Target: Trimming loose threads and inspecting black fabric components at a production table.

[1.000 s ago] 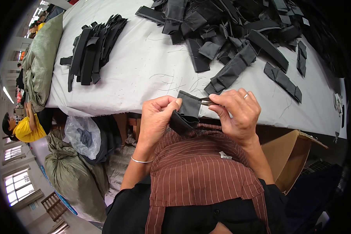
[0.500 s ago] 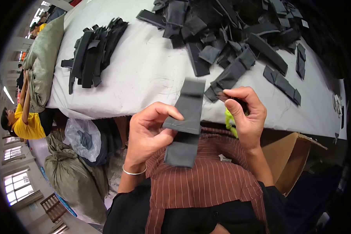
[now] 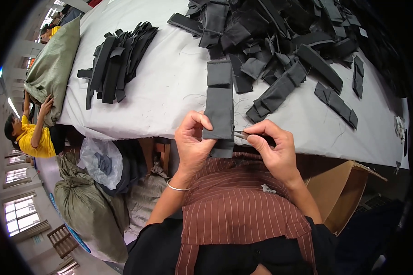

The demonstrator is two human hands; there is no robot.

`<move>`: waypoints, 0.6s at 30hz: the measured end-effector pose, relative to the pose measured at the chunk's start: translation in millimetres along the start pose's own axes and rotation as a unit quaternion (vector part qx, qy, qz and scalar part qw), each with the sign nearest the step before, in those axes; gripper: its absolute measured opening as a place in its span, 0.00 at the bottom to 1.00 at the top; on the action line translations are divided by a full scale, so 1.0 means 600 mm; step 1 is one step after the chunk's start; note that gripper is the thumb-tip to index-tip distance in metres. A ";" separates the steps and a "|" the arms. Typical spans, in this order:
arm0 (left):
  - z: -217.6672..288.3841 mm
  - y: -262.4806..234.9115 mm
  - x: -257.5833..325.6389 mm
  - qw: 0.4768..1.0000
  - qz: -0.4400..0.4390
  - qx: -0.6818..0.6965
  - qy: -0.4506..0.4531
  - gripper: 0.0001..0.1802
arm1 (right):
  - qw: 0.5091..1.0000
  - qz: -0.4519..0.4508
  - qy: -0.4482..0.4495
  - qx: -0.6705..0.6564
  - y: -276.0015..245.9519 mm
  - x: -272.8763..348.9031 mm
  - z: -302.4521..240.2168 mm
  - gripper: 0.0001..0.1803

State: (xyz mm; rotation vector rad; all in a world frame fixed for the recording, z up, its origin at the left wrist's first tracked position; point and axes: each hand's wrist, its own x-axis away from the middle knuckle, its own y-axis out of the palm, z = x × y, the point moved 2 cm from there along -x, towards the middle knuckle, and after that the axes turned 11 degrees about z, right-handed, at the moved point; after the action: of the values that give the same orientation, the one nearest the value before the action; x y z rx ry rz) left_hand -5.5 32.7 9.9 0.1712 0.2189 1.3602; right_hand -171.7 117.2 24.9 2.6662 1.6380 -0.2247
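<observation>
My left hand [image 3: 195,136] pinches a folded dark grey fabric strip [image 3: 219,98] between thumb and fingers. The strip stands lengthwise in front of me, its far end over the white table and its lower end hanging past my thumb. Closed around small thread snips [image 3: 241,134], my right hand [image 3: 275,145] is just right of the strip. The narrow dark tips point left at the strip's edge; whether they touch it I cannot tell. Most of the snips is hidden in my palm.
On the white-covered table [image 3: 170,82] lie a neat stack of dark strips [image 3: 119,64] at left and a large loose heap [image 3: 261,36] at the back. A cardboard box [image 3: 339,197] stands lower right. Sacks [image 3: 92,215] and a co-worker in yellow [image 3: 39,140] are at left.
The strip has turned more upright and moved away from me with my left hand. My right hand has come left and down, bringing the snips' tips to the strip's edge.
</observation>
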 end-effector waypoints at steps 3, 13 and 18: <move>-0.005 0.000 0.001 1.000 0.000 -0.014 0.008 0.14 | 1.000 0.000 0.005 0.003 0.002 0.002 -0.001 0.07; -0.007 0.000 0.001 0.999 0.002 -0.037 0.011 0.15 | 1.000 0.016 0.002 0.009 0.005 0.002 0.002 0.07; -0.008 0.001 0.002 1.000 0.004 -0.026 -0.001 0.15 | 0.999 0.022 0.000 0.024 0.005 0.005 0.002 0.07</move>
State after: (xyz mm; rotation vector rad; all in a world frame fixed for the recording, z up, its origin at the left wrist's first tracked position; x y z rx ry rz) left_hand -7.2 34.0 5.7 0.1289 0.1809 1.3721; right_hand -167.8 118.1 23.1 2.7332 1.5921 -0.2665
